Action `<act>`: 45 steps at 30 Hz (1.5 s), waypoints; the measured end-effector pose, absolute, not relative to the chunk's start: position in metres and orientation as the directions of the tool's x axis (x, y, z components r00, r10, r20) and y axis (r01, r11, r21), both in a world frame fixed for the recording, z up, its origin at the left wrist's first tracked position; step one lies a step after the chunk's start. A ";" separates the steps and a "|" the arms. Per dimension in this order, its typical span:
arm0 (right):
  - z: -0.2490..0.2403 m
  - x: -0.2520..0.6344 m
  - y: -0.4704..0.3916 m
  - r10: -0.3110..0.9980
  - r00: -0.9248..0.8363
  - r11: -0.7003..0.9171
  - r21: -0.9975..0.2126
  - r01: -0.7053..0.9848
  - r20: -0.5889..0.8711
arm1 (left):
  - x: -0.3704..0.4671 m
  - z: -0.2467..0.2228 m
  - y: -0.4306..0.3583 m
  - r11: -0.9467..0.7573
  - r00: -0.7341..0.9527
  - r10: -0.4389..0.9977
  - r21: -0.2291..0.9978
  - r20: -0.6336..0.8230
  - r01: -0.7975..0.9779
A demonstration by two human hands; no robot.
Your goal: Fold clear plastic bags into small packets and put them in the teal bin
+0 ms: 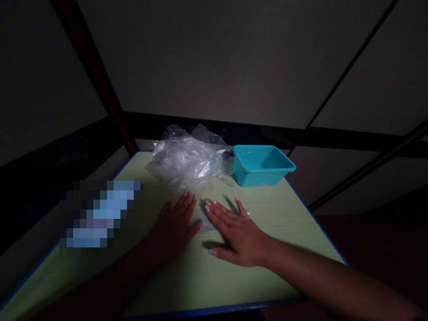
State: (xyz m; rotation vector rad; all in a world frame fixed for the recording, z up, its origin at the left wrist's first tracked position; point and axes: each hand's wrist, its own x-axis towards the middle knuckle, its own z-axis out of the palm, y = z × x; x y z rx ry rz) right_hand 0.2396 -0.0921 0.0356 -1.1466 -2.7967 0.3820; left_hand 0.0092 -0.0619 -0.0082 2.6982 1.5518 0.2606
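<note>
Both of my hands are palm down over the middle of the table (214,285). My left hand (175,223) lies flat with its fingers stretched toward the far side and its thumb out to the right. Opposite it, my right hand (239,234) is spread, its fingers angled to the left and its thumb apart. A clear plastic sheet or bag (209,226), hard to make out, lies between and partly under the hands. Just beyond the fingertips sits a crumpled heap of clear plastic bags (190,158). Neither hand grasps anything.
A turquoise plastic basket (259,177) stands at the far right of the table. At the left edge, a blurred-out bluish object (107,214) lies on the tabletop. A wall (217,67) rises directly behind the table. The light is dim.
</note>
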 end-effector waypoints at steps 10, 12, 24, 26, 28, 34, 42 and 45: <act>0.039 0.250 -0.092 0.696 -0.691 0.628 -0.302 0.717 -0.193 | 0.013 0.004 -0.064 -0.429 0.431 0.902 0.065 -0.016 0.901; 0.043 0.256 -0.092 0.704 -0.668 0.614 -0.265 0.743 -0.240 | 0.014 0.007 -0.065 -0.408 0.410 0.912 0.050 -0.032 0.911; 0.043 0.270 -0.093 0.873 -0.423 0.436 0.001 0.900 -0.242 | 0.010 0.010 -0.069 -0.337 0.337 0.940 0.015 -0.050 0.941; 0.043 0.270 -0.092 0.885 -0.397 0.417 0.035 0.908 -0.243 | 0.009 0.010 -0.069 -0.334 0.334 0.942 0.019 -0.043 0.943; 0.042 0.269 -0.088 0.906 -0.374 0.392 0.058 0.918 -0.198 | 0.008 0.010 -0.068 -0.337 0.337 0.941 0.026 -0.008 0.941; 0.036 0.266 -0.082 0.856 -0.517 0.516 -0.044 0.856 -0.008 | 0.009 0.009 -0.065 -0.577 0.547 0.799 0.062 0.249 0.815; 0.035 0.259 -0.092 0.678 -0.706 0.666 -0.235 0.708 -0.206 | 0.018 0.010 -0.077 -0.801 0.806 0.591 0.135 0.025 0.583; 0.039 0.260 -0.091 0.689 -0.680 0.628 -0.263 0.733 -0.250 | 0.017 0.007 -0.076 -0.770 0.775 0.632 0.106 -0.011 0.629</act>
